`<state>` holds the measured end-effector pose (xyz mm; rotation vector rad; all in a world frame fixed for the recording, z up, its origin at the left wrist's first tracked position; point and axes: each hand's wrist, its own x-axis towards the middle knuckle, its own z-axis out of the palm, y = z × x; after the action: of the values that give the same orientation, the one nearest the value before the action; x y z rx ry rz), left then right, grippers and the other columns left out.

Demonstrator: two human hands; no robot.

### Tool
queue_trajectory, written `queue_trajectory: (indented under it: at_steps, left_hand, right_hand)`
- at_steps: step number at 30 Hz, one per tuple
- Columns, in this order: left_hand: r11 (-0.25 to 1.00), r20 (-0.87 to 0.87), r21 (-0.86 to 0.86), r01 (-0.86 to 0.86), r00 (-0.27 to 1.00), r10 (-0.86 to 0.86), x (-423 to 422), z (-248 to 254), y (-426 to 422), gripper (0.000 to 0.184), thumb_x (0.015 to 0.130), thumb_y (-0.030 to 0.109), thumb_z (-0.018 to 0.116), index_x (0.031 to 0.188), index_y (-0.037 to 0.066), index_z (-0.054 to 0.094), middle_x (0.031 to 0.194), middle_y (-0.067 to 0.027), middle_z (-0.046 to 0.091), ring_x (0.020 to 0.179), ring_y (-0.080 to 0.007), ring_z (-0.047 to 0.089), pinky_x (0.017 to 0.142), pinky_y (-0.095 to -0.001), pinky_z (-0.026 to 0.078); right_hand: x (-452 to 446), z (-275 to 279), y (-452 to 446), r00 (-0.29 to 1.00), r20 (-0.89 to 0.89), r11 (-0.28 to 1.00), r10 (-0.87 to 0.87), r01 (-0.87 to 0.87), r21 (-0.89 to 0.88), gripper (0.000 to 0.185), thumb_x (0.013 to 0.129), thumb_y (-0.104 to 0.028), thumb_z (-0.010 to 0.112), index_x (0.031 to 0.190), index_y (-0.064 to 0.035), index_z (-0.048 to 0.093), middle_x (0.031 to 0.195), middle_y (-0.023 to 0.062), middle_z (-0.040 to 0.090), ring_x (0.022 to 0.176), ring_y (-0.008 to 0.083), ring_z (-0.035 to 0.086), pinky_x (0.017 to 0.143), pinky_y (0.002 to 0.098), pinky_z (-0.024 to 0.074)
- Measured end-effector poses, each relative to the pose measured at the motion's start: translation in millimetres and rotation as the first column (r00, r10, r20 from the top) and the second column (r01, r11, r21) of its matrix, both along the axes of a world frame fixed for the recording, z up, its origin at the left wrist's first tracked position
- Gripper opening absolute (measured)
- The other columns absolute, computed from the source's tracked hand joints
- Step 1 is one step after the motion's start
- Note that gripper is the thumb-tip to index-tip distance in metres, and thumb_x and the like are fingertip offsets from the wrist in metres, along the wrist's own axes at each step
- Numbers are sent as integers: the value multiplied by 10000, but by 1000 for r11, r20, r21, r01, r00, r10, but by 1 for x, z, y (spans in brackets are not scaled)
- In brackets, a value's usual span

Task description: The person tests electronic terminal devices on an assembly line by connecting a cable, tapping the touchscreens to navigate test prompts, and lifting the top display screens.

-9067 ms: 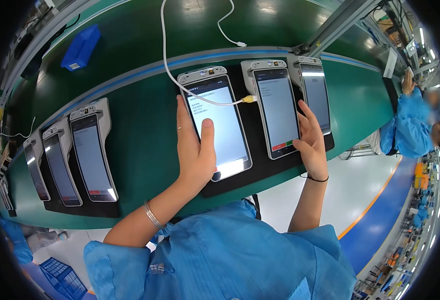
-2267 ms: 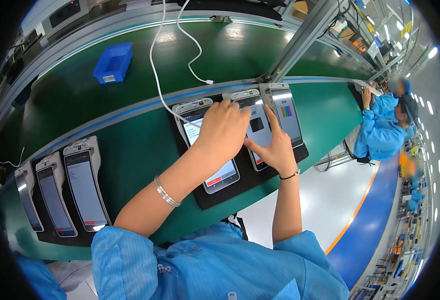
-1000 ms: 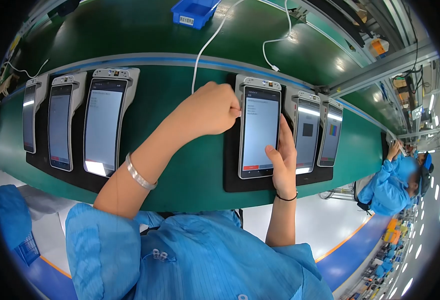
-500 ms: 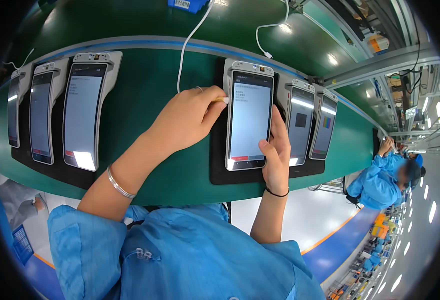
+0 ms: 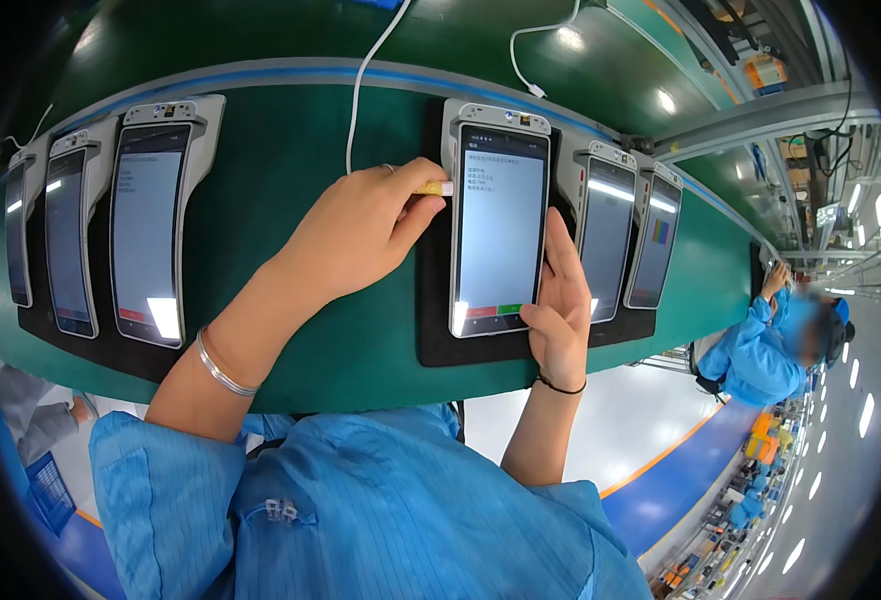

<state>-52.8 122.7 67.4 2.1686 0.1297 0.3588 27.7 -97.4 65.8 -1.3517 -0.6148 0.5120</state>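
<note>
- The handheld device lies between the hands on the black mat, its long axis running away from the body.
- The left hand, wrist angled inward, pinches the yellow plug at the device's left edge (whether seated, I cannot tell).
- The right hand is nearer the lower right corner, fingers extended along that side, thumb at the screen's bottom, not clamped.
</note>
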Motion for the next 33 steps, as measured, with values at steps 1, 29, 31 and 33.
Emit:
queue_trajectory:
  at_steps: [1,29,31,33]
  left_hand:
    - [1000,-9,-4,-1,1000,1,-1,1,0,167,911,130,565,1055,44,567,886,-165,655,785,-322,646,678,-361,494]
    - [1000,-53,5,0,999,0,-1,4,-2,165,906,104,560,1051,24,553,863,-160,653,744,-295,654,677,-334,499]
    - [1000,-50,2,-2,999,2,-1,5,-2,165,905,99,558,1052,25,551,861,-162,652,742,-293,653,676,-334,499]
    - [1000,-37,-7,0,999,0,-1,3,-2,166,904,94,557,1055,25,549,857,-163,650,738,-290,652,673,-334,498]
  right_hand:
    - [-1,0,-1,1000,5,1000,1,-1,-9,864,600,55,478,1431,86,242,1486,228,273,1325,307,367,1079,385,301]
    - [-5,4,1,1000,14,1000,-11,11,-21,858,616,78,432,1442,94,199,1451,233,331,1240,265,454,1047,352,331]
    - [-3,5,1,1000,10,1000,20,-20,-16,861,614,78,432,1442,94,197,1449,236,331,1234,265,459,1048,351,330]
    - [-3,4,1,1000,6,1000,13,-12,-20,863,612,77,431,1443,93,196,1454,238,323,1232,263,460,1048,350,330]
